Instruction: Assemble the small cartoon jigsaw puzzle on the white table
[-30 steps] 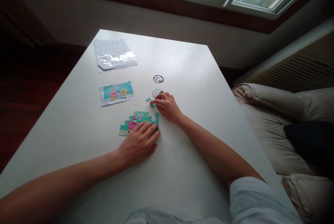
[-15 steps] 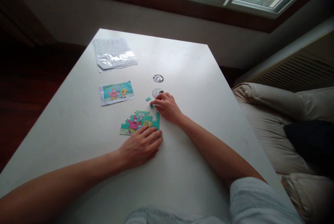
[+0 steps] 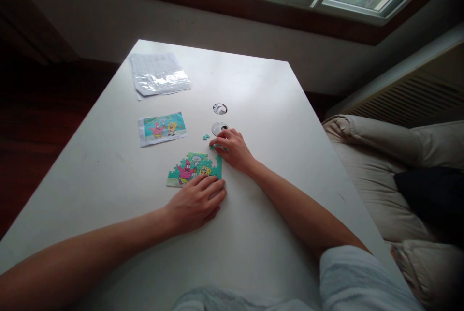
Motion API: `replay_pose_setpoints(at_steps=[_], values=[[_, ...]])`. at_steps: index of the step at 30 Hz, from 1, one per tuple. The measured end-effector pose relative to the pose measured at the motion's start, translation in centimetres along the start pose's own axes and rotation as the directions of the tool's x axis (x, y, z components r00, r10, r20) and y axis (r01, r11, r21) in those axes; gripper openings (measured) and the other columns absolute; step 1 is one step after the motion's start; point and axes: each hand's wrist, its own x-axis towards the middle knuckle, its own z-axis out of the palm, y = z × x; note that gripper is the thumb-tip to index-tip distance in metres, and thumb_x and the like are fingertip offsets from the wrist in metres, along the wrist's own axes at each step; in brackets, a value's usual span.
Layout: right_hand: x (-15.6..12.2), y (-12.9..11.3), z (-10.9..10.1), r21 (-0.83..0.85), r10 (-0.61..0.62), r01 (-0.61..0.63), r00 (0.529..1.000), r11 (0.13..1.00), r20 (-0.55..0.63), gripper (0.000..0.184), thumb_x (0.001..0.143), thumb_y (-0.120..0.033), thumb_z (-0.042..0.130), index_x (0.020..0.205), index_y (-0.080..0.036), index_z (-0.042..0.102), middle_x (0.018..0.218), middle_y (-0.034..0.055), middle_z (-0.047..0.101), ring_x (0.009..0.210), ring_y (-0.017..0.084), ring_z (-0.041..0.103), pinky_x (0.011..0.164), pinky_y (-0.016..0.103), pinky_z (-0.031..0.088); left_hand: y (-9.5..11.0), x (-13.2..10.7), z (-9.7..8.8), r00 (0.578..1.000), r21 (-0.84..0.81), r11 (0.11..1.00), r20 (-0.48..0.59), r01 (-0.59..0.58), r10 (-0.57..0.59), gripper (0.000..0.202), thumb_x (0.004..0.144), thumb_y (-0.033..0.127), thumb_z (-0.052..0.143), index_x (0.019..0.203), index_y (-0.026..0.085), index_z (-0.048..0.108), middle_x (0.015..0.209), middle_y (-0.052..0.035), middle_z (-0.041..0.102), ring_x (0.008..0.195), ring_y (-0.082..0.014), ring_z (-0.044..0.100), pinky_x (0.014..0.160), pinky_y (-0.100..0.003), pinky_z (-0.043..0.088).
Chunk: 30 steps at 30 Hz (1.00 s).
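Note:
A partly joined jigsaw puzzle (image 3: 186,170) with cartoon figures lies on the white table, its upper edge uneven. My left hand (image 3: 199,202) rests palm down with outstretched fingers over the puzzle's lower right part, hiding some of it. Just above the upper right corner, my right hand (image 3: 232,149) pinches a small green puzzle piece (image 3: 211,147) between thumb and fingertips, which partly cover it. Beyond those fingertips, loose green puzzle pieces (image 3: 206,137) lie on the table.
A printed picture sheet (image 3: 163,128) with the same cartoon scene lies left of the loose pieces. Papers in a clear plastic sleeve (image 3: 157,76) are farther back. Two round openings in the white table (image 3: 264,103) sit beyond my right hand. A beige sofa (image 3: 362,175) stands to the right.
My right fingertips have shifted very slightly with the piece, which now shows less between them. The left hand and the joined puzzle look the same.

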Motion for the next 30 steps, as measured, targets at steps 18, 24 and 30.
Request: replay_pose_setpoints(at_steps=[18, 24, 30], values=[[0.0, -0.55, -0.25, 0.0, 0.021, -0.021, 0.999, 1.0, 0.033, 0.012, 0.096, -0.028, 0.063, 0.105, -0.027, 0.071, 0.109, 0.0071, 0.063, 0.106, 0.025, 0.05, 0.096, 0.041, 0.038, -0.05, 0.02, 0.23, 1.0, -0.014, 1.0, -0.017, 0.0, 0.0, 0.031, 0.099, 0.026, 0.051, 0.127, 0.016, 0.059, 0.14, -0.0122, 0.058, 0.129, -0.0294, 0.052, 0.111, -0.047, 0.04], [0.18, -0.69, -0.27, 0.026, 0.031, -0.032, 0.998, 0.999, 0.06, 0.011, 0.095, -0.026, 0.064, 0.104, -0.025, 0.07, 0.111, 0.0077, 0.063, 0.108, 0.026, 0.05, 0.097, 0.041, 0.038, -0.04, 0.01, 0.27, 1.0, -0.013, 1.0, -0.009, -0.004, 0.004, 0.031, 0.099, 0.026, 0.051, 0.127, 0.015, 0.058, 0.141, -0.0117, 0.058, 0.128, -0.0298, 0.051, 0.111, -0.048, 0.041], [0.14, -0.54, -0.1, 0.027, 0.031, -0.032, 0.998, 0.999, 0.062, 0.01, 0.095, -0.026, 0.063, 0.104, -0.024, 0.069, 0.111, 0.0074, 0.063, 0.109, 0.026, 0.05, 0.098, 0.041, 0.037, -0.06, 0.0, 0.31, 1.0, -0.014, 1.0, -0.016, 0.0, 0.0, 0.031, 0.099, 0.026, 0.05, 0.128, 0.015, 0.058, 0.141, -0.012, 0.058, 0.129, -0.03, 0.051, 0.111, -0.048, 0.041]])
